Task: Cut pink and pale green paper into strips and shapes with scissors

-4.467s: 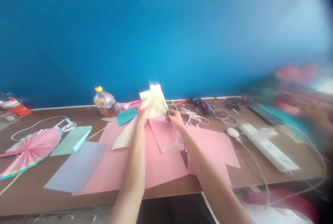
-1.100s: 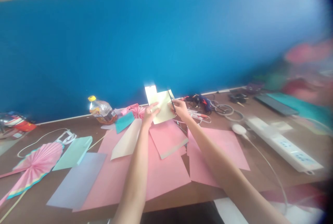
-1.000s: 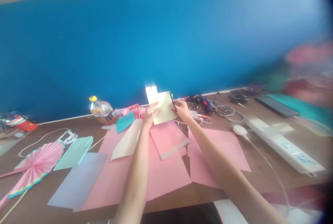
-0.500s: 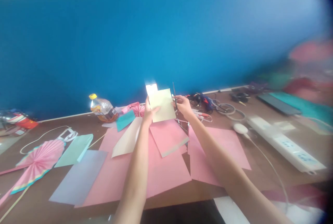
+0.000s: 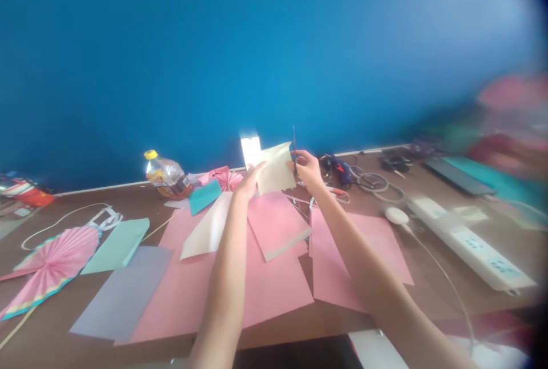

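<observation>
My left hand (image 5: 250,181) pinches the left edge of a pale yellow sheet of paper (image 5: 276,169), held up above the table. In my right hand (image 5: 309,170) is a pair of scissors (image 5: 294,149), its thin dark blade pointing upward along the sheet's right edge. How far the blades are apart is too blurred to tell. Behind the yellow paper a lit phone (image 5: 250,151) leans upright near the wall. Beneath my hands lie a smaller pink sheet (image 5: 278,226) and large pink sheets (image 5: 274,295).
A bottle with a yellow cap (image 5: 169,177) leans at the back left. Further left are a pleated pink paper fan (image 5: 60,257), a mint folded paper (image 5: 115,246) and a lavender sheet (image 5: 124,292). Cables (image 5: 377,181) and a white power strip (image 5: 471,243) lie to the right.
The yellow paper has tilted and shifted slightly right, its right side now curling. My right hand and the scissors have moved a little right and up. My left hand has moved slightly right.
</observation>
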Tool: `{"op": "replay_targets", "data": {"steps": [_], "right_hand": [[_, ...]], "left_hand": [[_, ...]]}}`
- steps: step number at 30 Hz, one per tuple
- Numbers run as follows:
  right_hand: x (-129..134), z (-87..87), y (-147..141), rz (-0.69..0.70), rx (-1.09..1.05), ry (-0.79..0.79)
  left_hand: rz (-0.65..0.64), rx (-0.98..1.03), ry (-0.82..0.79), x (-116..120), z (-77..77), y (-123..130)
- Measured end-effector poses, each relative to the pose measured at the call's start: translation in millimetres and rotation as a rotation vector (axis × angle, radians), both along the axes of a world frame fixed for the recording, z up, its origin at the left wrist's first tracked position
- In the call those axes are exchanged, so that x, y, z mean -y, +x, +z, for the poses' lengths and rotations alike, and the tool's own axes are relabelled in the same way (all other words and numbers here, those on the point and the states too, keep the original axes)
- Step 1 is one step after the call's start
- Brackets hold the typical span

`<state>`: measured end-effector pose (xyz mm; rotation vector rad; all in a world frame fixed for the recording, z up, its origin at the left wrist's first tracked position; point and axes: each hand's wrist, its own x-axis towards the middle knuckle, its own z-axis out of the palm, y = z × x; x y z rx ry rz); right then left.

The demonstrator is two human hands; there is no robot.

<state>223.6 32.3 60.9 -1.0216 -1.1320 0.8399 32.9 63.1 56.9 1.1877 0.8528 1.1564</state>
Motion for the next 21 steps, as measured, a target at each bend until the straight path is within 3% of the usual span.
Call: {"op": "replay_targets", "data": {"steps": [3,10,15,21], "right_hand": [[2,5.5,2,0.009,0.017,-0.003],[10,20.6,-2,0.044,0.045,0.018],[14,26.1,-10,0.024,0.070,0.008],[12,21.5,-10,-0.053,0.085,0.029]], "left_hand": [[-0.081,0.049,-0.088,2,10.3,11],[-0.059,0.124,0.025,16,29.2,18],[-0.092,0.169,0.013,22,29.5,21],[-0.220,0.143,0.001,29,23.0,31]]}}
